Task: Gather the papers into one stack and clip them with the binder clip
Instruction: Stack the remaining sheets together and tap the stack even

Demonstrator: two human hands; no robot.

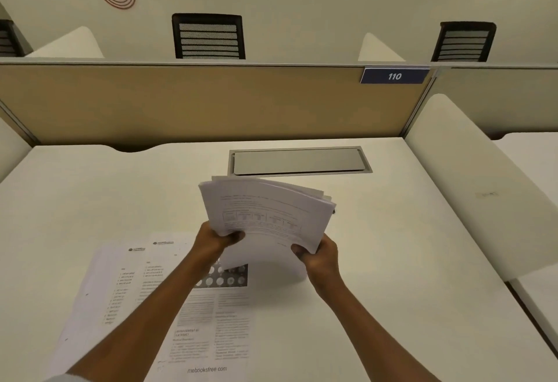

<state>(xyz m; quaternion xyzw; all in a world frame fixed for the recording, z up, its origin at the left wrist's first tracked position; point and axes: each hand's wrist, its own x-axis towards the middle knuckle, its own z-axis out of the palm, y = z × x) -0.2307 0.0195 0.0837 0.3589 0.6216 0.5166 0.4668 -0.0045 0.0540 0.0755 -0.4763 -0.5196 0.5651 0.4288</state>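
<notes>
Both hands: my left hand (222,238) and right hand (317,253) grip the paper stack (265,212) above the table (407,245) | step: gathering | more loose sheets (145,291) near left | next: add them, I think | clip: not seen

White desk (392,276), matte top, bounded at the rear by a tan partition (181,100). A curved notch (131,148) is cut into the rear edge, left of centre. A grey metal cover plate (299,160) is set flush in the top near the rear edge, right of centre. Loose printed sheets (211,330) lie flat on the near left portion, overlapping one another and fanned slightly out of line; several carry columns of text, one a dark picture block. Right half of the top carries nothing visible.
</notes>
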